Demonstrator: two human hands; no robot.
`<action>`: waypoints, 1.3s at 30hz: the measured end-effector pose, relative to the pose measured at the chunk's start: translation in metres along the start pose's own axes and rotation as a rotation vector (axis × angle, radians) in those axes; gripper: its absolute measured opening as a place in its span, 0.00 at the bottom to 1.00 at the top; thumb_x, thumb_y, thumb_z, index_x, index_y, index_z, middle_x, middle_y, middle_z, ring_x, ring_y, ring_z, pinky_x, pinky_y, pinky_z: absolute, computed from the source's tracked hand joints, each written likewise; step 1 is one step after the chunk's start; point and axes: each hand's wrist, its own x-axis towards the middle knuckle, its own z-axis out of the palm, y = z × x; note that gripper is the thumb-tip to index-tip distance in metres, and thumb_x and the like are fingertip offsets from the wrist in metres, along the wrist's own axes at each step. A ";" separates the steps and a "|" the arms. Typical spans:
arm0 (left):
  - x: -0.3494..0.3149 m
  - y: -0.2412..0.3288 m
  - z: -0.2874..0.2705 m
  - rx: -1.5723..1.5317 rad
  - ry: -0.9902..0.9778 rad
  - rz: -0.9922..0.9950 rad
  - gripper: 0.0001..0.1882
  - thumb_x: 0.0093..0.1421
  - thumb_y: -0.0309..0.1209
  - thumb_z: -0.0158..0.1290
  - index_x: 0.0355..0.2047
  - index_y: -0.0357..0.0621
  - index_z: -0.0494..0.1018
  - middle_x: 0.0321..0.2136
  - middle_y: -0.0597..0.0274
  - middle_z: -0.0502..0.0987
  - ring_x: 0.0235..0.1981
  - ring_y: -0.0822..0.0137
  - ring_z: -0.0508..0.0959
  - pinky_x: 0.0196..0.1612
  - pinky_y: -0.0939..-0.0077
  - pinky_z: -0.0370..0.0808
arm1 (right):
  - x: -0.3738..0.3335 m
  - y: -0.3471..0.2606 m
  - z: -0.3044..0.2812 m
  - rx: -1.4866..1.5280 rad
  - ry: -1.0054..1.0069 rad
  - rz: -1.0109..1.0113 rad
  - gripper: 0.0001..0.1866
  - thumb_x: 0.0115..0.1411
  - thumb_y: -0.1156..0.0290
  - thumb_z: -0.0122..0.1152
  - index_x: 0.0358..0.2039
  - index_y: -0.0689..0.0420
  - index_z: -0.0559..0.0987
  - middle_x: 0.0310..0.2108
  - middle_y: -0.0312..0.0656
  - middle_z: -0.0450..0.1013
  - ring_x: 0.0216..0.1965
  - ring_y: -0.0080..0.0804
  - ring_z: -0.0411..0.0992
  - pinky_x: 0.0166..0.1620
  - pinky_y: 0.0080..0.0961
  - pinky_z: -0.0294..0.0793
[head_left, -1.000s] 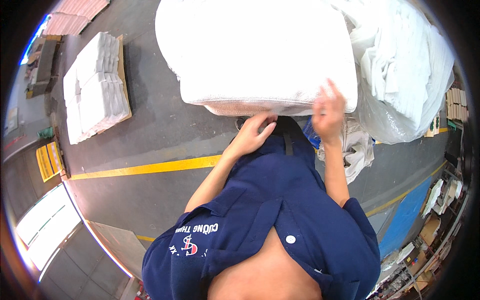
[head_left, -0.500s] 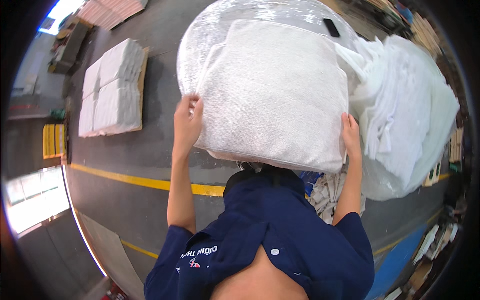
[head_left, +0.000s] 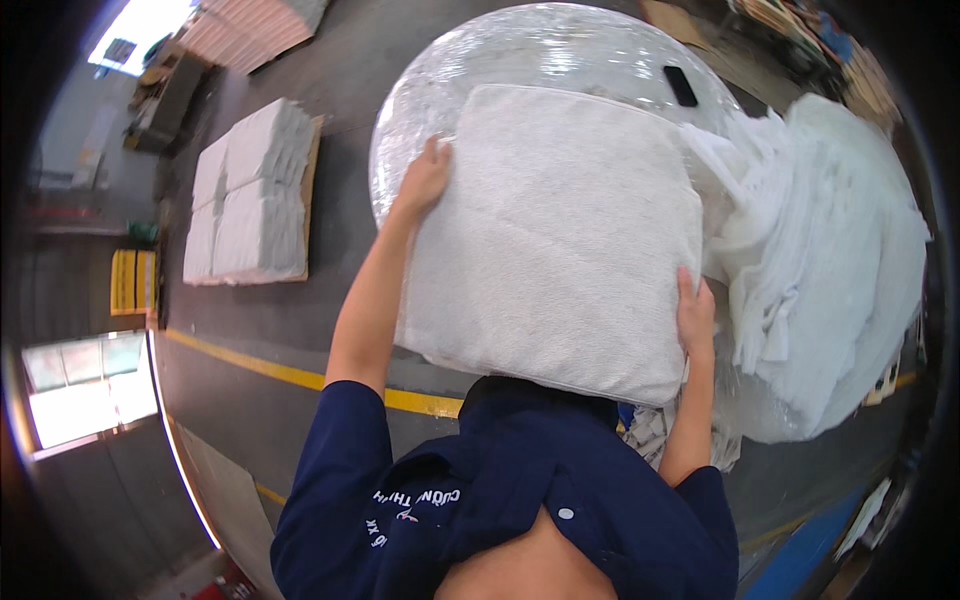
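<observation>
A square, off-white textured cushion cover [head_left: 560, 240] lies flat in front of me, its near edge by my waist. It rests over a round surface wrapped in clear plastic film [head_left: 430, 90]. My left hand [head_left: 428, 175] is closed at its upper left edge, the fingertips partly hidden from view. On the lower right edge, my right hand [head_left: 695, 315] grips with the thumb on top and fingers along the side. What lies beneath the cover is mostly hidden.
A black phone [head_left: 680, 86] lies on the film at the far right. Beside it stands a large clear bag of white cloth [head_left: 800, 270]. White stacks [head_left: 250, 190] sit on a pallet at left. A yellow floor line [head_left: 250, 362] crosses the floor; crumpled cloth [head_left: 650, 432] lies low at right.
My left hand has slid away from me along the cover's left edge. The cover sits nearer my body. My right hand stays at the right edge.
</observation>
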 end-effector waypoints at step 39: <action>-0.296 -0.195 -0.133 -1.340 0.607 -0.013 0.34 0.70 0.53 0.32 0.65 0.42 0.63 0.57 0.51 0.72 0.56 0.61 0.75 0.57 0.66 0.74 | -0.040 -0.192 0.056 0.754 -0.786 -0.087 0.36 0.72 0.47 0.37 0.56 0.73 0.70 0.51 0.53 0.73 0.48 0.35 0.73 0.53 0.28 0.71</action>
